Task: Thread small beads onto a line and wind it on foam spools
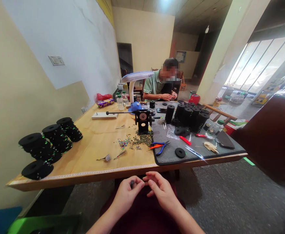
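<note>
My left hand (126,191) and my right hand (160,190) meet over my lap, just below the front edge of the wooden table (93,149). The left hand's fingers pinch a small dark piece (132,184). The right hand's fingers are curled together close to it; what they hold, if anything, is too small to make out. On the table in front lie loose beads and small metal bits (135,142), blue-handled pliers (161,146) and a black hand-crank winder (142,121).
Black spools with coloured flecks (51,139) stand at the table's left. Plain black spools (188,115), a red tool (185,140) and a black disc (180,152) sit on a grey mat (169,159). Another person (162,84) works at the far end. A desk lamp (134,79) stands there.
</note>
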`<state>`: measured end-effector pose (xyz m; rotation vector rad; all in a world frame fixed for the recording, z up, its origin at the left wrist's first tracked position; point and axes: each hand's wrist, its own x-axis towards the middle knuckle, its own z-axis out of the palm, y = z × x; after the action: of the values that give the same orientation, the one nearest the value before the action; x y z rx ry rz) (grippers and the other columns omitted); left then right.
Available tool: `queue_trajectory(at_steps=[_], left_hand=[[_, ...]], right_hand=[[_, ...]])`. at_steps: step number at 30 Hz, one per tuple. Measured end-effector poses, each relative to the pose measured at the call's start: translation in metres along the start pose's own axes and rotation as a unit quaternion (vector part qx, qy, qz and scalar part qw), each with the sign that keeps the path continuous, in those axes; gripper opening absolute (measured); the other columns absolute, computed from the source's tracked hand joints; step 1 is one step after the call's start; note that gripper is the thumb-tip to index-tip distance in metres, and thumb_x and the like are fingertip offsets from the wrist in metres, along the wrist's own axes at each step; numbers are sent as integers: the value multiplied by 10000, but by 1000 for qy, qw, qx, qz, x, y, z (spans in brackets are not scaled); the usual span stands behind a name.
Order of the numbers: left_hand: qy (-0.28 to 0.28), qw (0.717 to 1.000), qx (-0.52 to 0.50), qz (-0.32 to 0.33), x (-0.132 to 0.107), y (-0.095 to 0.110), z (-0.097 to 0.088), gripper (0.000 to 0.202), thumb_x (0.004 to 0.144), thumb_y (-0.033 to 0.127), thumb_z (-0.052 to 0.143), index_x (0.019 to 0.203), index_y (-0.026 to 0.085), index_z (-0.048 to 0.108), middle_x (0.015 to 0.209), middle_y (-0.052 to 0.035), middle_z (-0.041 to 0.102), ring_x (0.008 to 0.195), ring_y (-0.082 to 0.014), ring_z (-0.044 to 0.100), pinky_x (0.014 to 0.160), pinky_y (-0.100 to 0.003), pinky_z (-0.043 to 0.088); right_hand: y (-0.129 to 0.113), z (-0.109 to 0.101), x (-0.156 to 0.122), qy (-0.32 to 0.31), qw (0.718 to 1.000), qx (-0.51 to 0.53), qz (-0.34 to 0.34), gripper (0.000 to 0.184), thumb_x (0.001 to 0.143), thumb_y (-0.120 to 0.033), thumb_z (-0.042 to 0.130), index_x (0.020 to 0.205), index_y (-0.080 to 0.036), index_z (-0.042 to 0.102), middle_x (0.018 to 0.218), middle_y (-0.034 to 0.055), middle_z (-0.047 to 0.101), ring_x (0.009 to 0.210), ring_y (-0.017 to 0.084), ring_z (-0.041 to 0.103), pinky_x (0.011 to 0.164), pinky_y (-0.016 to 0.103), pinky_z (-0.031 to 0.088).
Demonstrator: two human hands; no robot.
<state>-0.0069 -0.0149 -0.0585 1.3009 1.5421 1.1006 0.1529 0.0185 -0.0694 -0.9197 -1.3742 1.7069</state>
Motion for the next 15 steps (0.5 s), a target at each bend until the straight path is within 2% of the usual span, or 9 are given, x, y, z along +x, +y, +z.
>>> queue_trajectory(at_steps=[3,6,9,11,15], left_hand=[[0,1000,9,18,-1,2,0,261,735,380,617,609,153,644,508,21,544,513,-126,424,521,-226,318],[-1,999,25,35,-2,1,-2,245,762,354,596,619,160,639,541,7,586,538,-139,465,539,-228,337],[-3,997,58,49,-1,-3,-4,242,779,342,582,632,162,650,567,-2,606,559,-148,482,542,-232,332],[-2,995,81,58,1,-5,-8,237,786,343,577,650,166,659,574,-4,613,560,-154,491,540,-236,329],[36,978,182,93,15,-1,-22,233,816,343,540,683,190,655,630,-27,653,598,-187,556,588,-262,362]], right_hand=[[2,9,5,-47,998,19,33,416,731,-484,674,988,-174,570,776,23,656,651,146,613,520,238,495],[9,13,9,-40,998,-34,39,317,765,-444,636,869,-155,560,547,-47,565,445,81,479,449,194,376],[13,12,9,-15,994,-108,8,205,768,-345,625,716,-162,545,472,-68,499,431,70,408,453,189,297],[14,11,8,-6,992,-122,3,219,741,-327,635,640,-178,511,450,-79,460,423,70,378,447,194,272],[19,7,9,13,997,-73,1,316,712,-431,645,607,-202,453,413,-100,386,386,64,302,410,196,214]])
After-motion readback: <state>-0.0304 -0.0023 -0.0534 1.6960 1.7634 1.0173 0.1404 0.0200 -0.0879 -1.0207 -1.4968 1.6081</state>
